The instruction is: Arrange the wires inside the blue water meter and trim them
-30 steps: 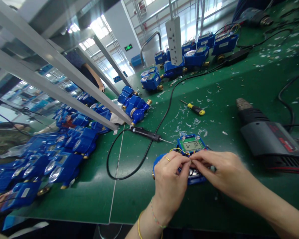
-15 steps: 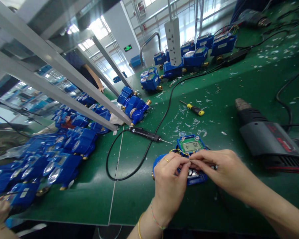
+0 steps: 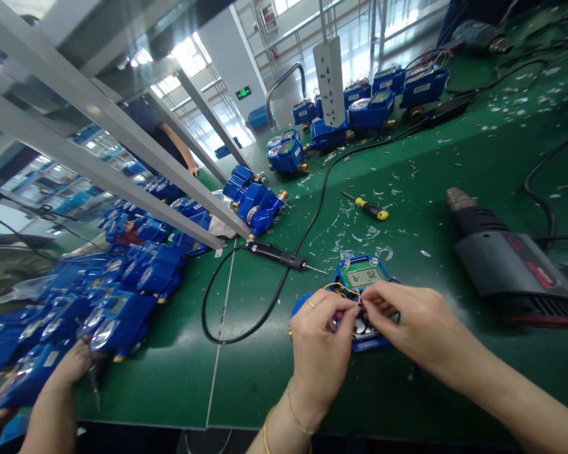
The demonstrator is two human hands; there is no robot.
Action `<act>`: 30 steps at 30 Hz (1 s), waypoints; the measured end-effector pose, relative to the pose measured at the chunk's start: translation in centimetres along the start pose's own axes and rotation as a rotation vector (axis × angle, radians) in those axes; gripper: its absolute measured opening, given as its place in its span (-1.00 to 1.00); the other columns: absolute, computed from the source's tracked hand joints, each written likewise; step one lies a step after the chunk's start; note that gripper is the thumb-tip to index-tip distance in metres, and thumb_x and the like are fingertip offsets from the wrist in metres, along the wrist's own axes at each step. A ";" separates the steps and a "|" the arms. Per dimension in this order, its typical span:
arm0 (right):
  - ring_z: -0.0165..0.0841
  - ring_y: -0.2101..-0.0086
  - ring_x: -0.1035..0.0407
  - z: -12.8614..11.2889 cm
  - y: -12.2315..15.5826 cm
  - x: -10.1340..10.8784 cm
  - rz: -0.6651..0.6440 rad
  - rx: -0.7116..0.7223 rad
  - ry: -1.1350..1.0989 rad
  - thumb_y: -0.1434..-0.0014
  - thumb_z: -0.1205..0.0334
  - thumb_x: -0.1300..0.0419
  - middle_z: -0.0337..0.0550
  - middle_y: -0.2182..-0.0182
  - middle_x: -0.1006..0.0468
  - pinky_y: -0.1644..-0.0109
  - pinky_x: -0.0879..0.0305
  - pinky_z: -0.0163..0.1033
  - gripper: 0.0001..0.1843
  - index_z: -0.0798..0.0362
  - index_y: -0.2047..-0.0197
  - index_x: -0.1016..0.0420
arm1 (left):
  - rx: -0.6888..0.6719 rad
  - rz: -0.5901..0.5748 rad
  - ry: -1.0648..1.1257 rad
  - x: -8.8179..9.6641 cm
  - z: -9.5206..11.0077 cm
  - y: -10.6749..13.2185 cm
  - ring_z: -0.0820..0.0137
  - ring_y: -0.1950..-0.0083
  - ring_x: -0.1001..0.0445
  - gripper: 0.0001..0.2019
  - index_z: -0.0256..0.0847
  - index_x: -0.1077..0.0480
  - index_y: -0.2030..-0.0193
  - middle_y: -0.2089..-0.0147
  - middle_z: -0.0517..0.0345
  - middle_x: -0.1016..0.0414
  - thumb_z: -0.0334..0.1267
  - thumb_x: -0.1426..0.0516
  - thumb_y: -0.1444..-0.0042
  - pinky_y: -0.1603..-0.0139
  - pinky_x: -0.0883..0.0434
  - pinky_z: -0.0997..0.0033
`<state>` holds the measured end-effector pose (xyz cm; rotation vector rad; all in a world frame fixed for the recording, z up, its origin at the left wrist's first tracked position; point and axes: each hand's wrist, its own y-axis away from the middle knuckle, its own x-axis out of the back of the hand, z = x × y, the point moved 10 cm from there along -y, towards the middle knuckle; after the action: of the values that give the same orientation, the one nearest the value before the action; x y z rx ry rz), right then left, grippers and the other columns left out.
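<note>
An opened blue water meter (image 3: pixel 360 337) lies on the green bench in front of me, its display board (image 3: pixel 362 275) flipped back and showing digits. Thin coloured wires (image 3: pixel 343 289) run from the board into the meter body. My left hand (image 3: pixel 319 353) and my right hand (image 3: pixel 404 328) meet just above the meter, each pinching the wires between thumb and fingertips. Both hands cover most of the meter's inside.
A black soldering iron (image 3: pixel 277 255) with a looped cable lies left of the meter. A yellow-handled screwdriver (image 3: pixel 369 207) lies behind it, a grey power drill (image 3: pixel 506 255) to the right. Many blue meters (image 3: pixel 123 296) are piled at left, where another person's hand (image 3: pixel 73 366) reaches in.
My hands stay pinched on the wires, shifted slightly. Another person's hand and forearm have come in at the lower left, up to the pile of blue meters.
</note>
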<state>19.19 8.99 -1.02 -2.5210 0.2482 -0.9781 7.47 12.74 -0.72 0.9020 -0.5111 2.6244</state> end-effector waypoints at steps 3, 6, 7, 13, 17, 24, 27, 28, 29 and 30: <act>-0.49 0.51 -0.48 1.7 0.1 0.7 0.039 -0.203 -0.227 -0.25 0.36 -0.13 -0.32 0.49 -0.56 0.39 -0.40 -0.45 -0.88 0.04 0.31 -0.45 | 0.043 -0.011 0.020 0.0 -0.4 0.0 0.47 0.39 -0.41 -0.87 -0.21 -0.51 0.40 0.39 0.21 -0.52 -0.48 -0.24 -0.13 0.36 -0.30 0.50; -0.49 0.52 -0.47 3.2 0.4 2.4 0.164 -0.334 -0.276 -0.26 0.26 -0.14 -0.33 0.49 -0.54 0.42 -0.39 -0.44 -0.93 0.03 0.27 -0.43 | 0.065 -0.016 0.026 0.0 -0.6 0.0 0.48 0.39 -0.39 -0.87 -0.21 -0.50 0.40 0.39 0.22 -0.50 -0.46 -0.23 -0.14 0.36 -0.29 0.51; -0.48 0.53 -0.44 3.5 0.5 3.3 0.217 -0.353 -0.226 -0.28 0.22 -0.13 -0.32 0.50 -0.51 0.44 -0.36 -0.41 -0.91 0.02 0.27 -0.41 | 0.073 -0.018 0.027 0.0 -0.7 0.0 0.48 0.39 -0.38 -0.88 -0.21 -0.50 0.40 0.39 0.22 -0.50 -0.45 -0.23 -0.14 0.36 -0.29 0.51; -0.36 0.42 -0.35 2.7 0.3 5.4 0.347 -0.246 0.198 -0.34 0.28 0.02 -0.18 0.42 -0.40 0.32 -0.23 -0.23 -0.85 0.05 0.26 -0.33 | 0.113 -0.037 0.014 0.0 -0.6 -0.2 0.48 0.40 -0.37 -0.89 -0.21 -0.49 0.39 0.39 0.21 -0.48 -0.39 -0.21 -0.17 0.36 -0.29 0.49; -0.24 0.07 -0.35 -0.6 0.2 2.7 0.244 0.021 0.103 -0.22 0.54 0.04 0.02 0.08 -0.42 -0.01 -0.28 -0.13 -0.63 0.12 -0.04 -0.36 | 0.107 -0.052 0.015 -0.2 -0.5 -0.3 0.45 0.36 -0.40 -0.89 -0.21 -0.49 0.39 0.39 0.21 -0.51 -0.41 -0.21 -0.16 0.32 -0.31 0.47; -0.29 0.21 -0.37 -1.7 1.1 0.4 0.184 0.161 0.113 -0.26 0.45 -0.12 -0.05 0.24 -0.52 0.13 -0.34 -0.16 -0.85 0.10 0.20 -0.50 | 0.224 -0.176 0.092 -1.0 -2.2 0.8 0.47 0.38 -0.45 -0.90 -0.19 -0.47 0.20 0.35 0.23 -0.55 -0.39 -0.23 -0.13 0.34 -0.36 0.50; -0.35 0.20 -0.42 -1.1 1.5 1.0 0.219 0.197 0.055 -0.25 0.49 -0.13 -0.06 0.23 -0.54 0.09 -0.39 -0.23 -0.80 0.09 0.12 -0.51 | 0.260 -0.216 0.110 -1.0 -2.3 1.0 0.47 0.39 -0.45 -0.93 -0.18 -0.52 0.23 0.36 0.22 -0.57 -0.38 -0.23 -0.13 0.35 -0.35 0.51; -0.36 0.20 -0.43 -1.0 1.6 1.2 0.225 0.209 0.046 -0.24 0.51 -0.14 -0.07 0.22 -0.54 0.09 -0.40 -0.24 -0.77 0.08 0.10 -0.50 | 0.278 -0.218 0.132 -0.9 -2.5 1.0 0.47 0.40 -0.44 -0.96 -0.19 -0.53 0.27 0.38 0.22 -0.57 -0.36 -0.23 -0.14 0.36 -0.34 0.51; -0.36 0.20 -0.43 -1.0 1.7 1.4 0.224 0.222 0.033 -0.23 0.52 -0.14 -0.07 0.22 -0.55 0.09 -0.40 -0.25 -0.76 0.08 0.10 -0.50 | 0.297 -0.215 0.164 -0.8 -2.6 0.9 0.48 0.41 -0.43 -0.95 -0.20 -0.54 0.31 0.39 0.21 -0.56 -0.35 -0.23 -0.14 0.37 -0.34 0.52; -0.37 0.20 -0.44 -1.0 1.7 1.6 0.214 0.233 0.012 -0.22 0.53 -0.14 -0.07 0.22 -0.55 0.09 -0.40 -0.25 -0.77 0.08 0.11 -0.49 | 0.313 -0.206 0.199 -0.6 -2.7 0.7 0.48 0.41 -0.42 -0.93 -0.21 -0.55 0.34 0.39 0.20 -0.55 -0.33 -0.22 -0.15 0.37 -0.33 0.52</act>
<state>19.72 6.67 -0.15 -2.2265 0.3756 -0.8824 6.20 13.13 -3.27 0.7216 0.0431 2.6034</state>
